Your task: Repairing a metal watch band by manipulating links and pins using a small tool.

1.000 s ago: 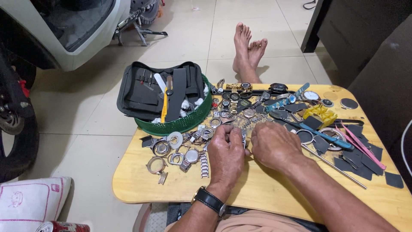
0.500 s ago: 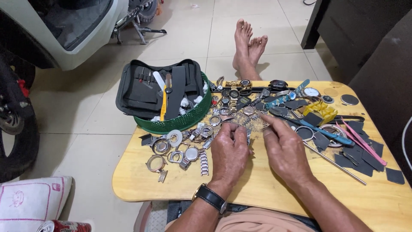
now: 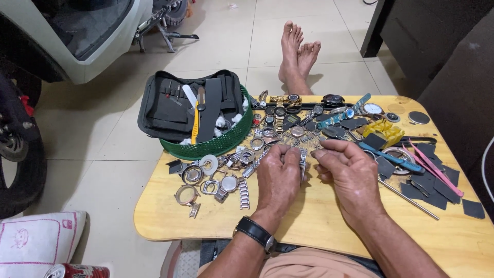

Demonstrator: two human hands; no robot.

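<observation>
My left hand [image 3: 278, 177], with a black wristwatch [image 3: 253, 232] on its wrist, rests on the low wooden table [image 3: 319, 231]. Its fingertips pinch a short metal watch band [image 3: 303, 157]. My right hand [image 3: 350, 172] lies just to the right, thumb and forefinger closed on the other side of the same band. Straight ahead of both hands lies a heap of watches and metal bands [image 3: 288, 123]. Loose watch cases and rings [image 3: 198, 177] lie to the left of my left hand.
A green basket [image 3: 226, 146] holding a black tool pouch [image 3: 170, 105] sits on the table's far left corner. To the right lie a blue tool [image 3: 391, 154], pink tweezers [image 3: 437, 170], a thin metal rod [image 3: 409, 198] and black pieces [image 3: 427, 188]. Bare feet [image 3: 298, 51] rest beyond the table; a scooter [image 3: 77, 36] stands at the left.
My right hand has shifted slightly right and its fingers have curled in toward the band. My left hand has barely moved.
</observation>
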